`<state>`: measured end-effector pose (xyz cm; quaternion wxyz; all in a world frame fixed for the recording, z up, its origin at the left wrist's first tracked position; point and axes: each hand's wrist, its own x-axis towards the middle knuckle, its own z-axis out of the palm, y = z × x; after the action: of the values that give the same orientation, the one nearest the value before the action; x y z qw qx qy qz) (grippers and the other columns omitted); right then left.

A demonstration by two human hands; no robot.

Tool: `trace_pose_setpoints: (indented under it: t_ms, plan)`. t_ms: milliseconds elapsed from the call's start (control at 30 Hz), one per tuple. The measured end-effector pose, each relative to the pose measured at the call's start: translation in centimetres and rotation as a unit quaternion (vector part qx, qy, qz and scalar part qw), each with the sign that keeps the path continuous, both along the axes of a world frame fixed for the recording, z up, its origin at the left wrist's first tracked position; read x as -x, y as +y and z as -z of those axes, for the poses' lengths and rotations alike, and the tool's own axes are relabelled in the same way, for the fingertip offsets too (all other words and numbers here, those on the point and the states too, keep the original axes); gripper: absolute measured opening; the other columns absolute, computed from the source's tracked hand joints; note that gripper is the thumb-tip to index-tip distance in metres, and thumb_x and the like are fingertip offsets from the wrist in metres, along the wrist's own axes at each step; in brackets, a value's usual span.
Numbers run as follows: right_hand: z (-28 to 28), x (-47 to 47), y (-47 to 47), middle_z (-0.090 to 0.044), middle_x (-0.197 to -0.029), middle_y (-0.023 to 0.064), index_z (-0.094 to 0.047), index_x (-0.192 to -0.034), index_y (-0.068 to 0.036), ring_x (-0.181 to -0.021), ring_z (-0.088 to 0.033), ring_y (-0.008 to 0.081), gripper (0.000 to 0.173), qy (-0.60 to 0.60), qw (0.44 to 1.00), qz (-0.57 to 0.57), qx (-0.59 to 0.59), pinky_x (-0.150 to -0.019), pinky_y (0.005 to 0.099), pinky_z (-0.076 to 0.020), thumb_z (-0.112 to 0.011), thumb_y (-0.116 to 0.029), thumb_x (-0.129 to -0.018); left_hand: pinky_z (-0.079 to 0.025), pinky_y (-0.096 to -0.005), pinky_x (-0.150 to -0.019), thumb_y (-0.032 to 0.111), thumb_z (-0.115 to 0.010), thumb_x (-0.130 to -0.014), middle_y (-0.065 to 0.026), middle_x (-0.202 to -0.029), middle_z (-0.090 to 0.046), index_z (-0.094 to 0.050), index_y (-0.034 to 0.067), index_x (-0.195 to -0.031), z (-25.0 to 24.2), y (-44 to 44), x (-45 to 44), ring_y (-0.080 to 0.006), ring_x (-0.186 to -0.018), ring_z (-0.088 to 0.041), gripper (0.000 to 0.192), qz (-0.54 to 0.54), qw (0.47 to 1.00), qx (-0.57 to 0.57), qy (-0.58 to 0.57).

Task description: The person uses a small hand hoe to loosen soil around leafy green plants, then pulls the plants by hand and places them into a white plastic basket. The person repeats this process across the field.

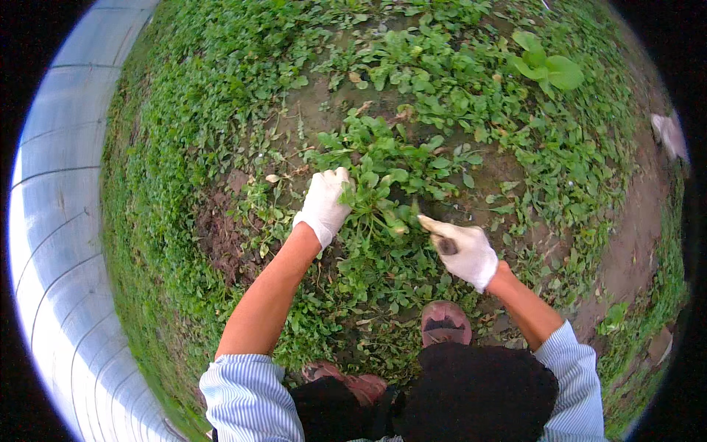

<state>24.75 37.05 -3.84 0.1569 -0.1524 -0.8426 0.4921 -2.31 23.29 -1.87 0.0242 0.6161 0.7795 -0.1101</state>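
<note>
My left hand (pixel 326 201), in a white work glove, is closed at the left side of a low leafy green plant (pixel 375 190). Its fingers curl in among the leaves, and the fingertips are partly hidden. To the right of that plant, my right hand (pixel 464 251), also gloved in white, grips a hand tool whose dark round handle end (pixel 447 246) shows at the palm. The index finger points forward along the tool. A thin, blurred tip (pixel 415 208) shows just past that finger, close to the leaves; the tool's exact kind cannot be made out.
Low green plants (pixel 193 110) cover much of the ground. Loose brown soil (pixel 221 232) lies left of my left arm. A broad-leaved plant (pixel 547 66) grows at upper right. Ribbed translucent plastic sheeting (pixel 61 210) rises at the left. My reddish shoes (pixel 446 323) stand among the plants.
</note>
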Motion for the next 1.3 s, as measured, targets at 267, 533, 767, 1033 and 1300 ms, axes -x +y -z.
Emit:
trace_pose_setpoints:
  t_ms: [267,533,767,1033,1300]
  plan:
    - [1.1,3.2,-1.1,-0.073,-0.091,0.0156,-0.069,-0.122,-0.01,-0.065,-0.069,0.0321,0.041,0.036,0.998,0.043,-0.02,-0.059,0.0369,-0.0555,-0.067,0.003,-0.083,-0.046,-0.0424,-0.073,0.008,-0.06,-0.085,-0.0141,-0.092,-0.059,-0.062,0.004,-0.092,2.1,-0.2,0.9,-0.0312,-0.084,-0.061,0.008,0.01,1.0,-0.001,0.002]
    - [-2.5,2.6,-0.2,-0.072,-0.09,0.0149,-0.057,-0.134,-0.015,-0.077,-0.07,0.0369,0.05,-0.094,0.992,-0.053,-0.061,-0.067,0.048,-0.0558,-0.064,-0.014,-0.085,-0.044,-0.0398,-0.065,0.01,-0.06,-0.082,-0.0121,-0.092,-0.058,-0.063,0.008,-0.091,2.0,-2.0,1.1,-0.0259,-0.081,-0.059,0.01,0.083,0.991,0.035,0.101]
    - [-5.1,-3.8,-2.0,-0.073,-0.092,0.0184,-0.071,-0.119,-0.015,-0.075,-0.073,0.0331,0.033,-0.089,0.983,0.142,0.076,-0.066,0.0381,-0.0584,-0.067,-0.003,-0.088,-0.046,-0.0391,-0.063,0.008,-0.056,-0.091,-0.0089,-0.086,-0.061,-0.062,0.012,-0.118,-1.6,2.4,-0.9,-0.0255,-0.073,-0.062,0.028,0.123,0.99,0.053,0.053]
    - [-4.1,-0.4,-1.9,-0.071,-0.079,0.0158,-0.07,-0.12,-0.015,-0.069,-0.073,0.0294,0.033,-0.067,0.983,0.165,0.038,-0.063,0.0381,-0.0576,-0.068,-0.006,-0.089,-0.05,-0.0381,-0.063,0.008,-0.056,-0.092,-0.0082,-0.087,-0.065,-0.047,0.016,-0.149,-0.5,7.5,-0.8,-0.0234,-0.075,-0.069,0.058,0.012,0.988,0.13,0.086]
    - [-2.0,2.6,-1.2,-0.072,-0.085,0.0162,-0.068,-0.123,-0.015,-0.072,-0.071,0.0349,0.036,-0.044,0.987,0.152,-0.004,-0.063,0.0441,-0.0571,-0.067,-0.007,-0.088,-0.046,-0.0413,-0.065,0.014,-0.063,-0.084,-0.0084,-0.091,-0.065,-0.065,0.007,-0.101,2.5,6.6,-0.2,-0.0248,-0.078,-0.067,0.019,-0.025,0.995,0.067,0.068]
